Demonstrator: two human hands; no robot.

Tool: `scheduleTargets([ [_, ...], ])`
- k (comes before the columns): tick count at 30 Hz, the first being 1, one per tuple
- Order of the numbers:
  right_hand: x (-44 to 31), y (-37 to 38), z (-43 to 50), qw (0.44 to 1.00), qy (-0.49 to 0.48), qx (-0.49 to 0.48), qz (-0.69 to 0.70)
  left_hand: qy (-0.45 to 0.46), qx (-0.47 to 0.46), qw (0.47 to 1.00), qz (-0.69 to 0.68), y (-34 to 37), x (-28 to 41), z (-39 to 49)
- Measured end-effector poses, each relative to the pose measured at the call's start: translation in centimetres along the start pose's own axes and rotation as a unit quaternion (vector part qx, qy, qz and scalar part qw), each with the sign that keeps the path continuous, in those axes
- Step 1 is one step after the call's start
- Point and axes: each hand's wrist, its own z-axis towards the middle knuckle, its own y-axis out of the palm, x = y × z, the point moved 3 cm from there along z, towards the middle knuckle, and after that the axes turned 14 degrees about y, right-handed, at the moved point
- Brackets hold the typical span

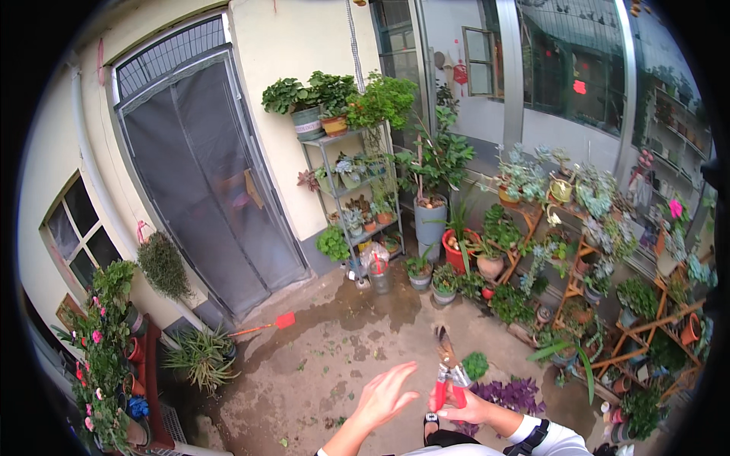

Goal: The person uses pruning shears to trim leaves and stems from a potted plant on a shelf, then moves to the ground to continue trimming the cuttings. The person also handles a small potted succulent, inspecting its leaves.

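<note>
My right hand (469, 407) holds pruning shears (451, 383) by their red handles, with the metal head pointing up and away from me. A little to the left, my left hand (385, 396) is raised with its fingers apart and nothing in it. Just beyond the shears lies a brown, mottled thing (445, 346), too unclear to name. Next to the shears is a small green plant (474, 365). A purple-leaved plant (509, 394) spreads behind my right hand and wrist.
Potted succulents stand on wooden racks (573, 273) to the right. A metal shelf (325, 188) with pots is beside the screened door (205, 171). A red fly swatter (285, 320) lies on the wet concrete floor (319, 370). Flowering plants (94, 365) line the left side.
</note>
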Motion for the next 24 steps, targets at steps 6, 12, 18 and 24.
scheduleTargets([
  [6, -4.3, -12.7, 12.3, 0.998, 0.042, 0.023, 0.051, -0.22, 0.184, 0.949, 0.131, -6.8, -15.2, -4.0],
  [12, -5.9, -18.2, 25.6, 0.993, 0.102, -0.055, 0.023, -0.371, 0.26, 0.866, 0.211, -9.2, -26.1, -9.1],
  [18, -7.9, -23.5, 37.4, 0.992, 0.12, 0.002, 0.026, -0.332, 0.239, 0.9, 0.149, -12.9, -43.8, -1.2],
  [24, -10.8, -28.9, 44.5, 0.983, 0.104, 0.146, 0.035, -0.246, 0.22, 0.936, 0.121, -16.4, -59.0, 13.9],
])
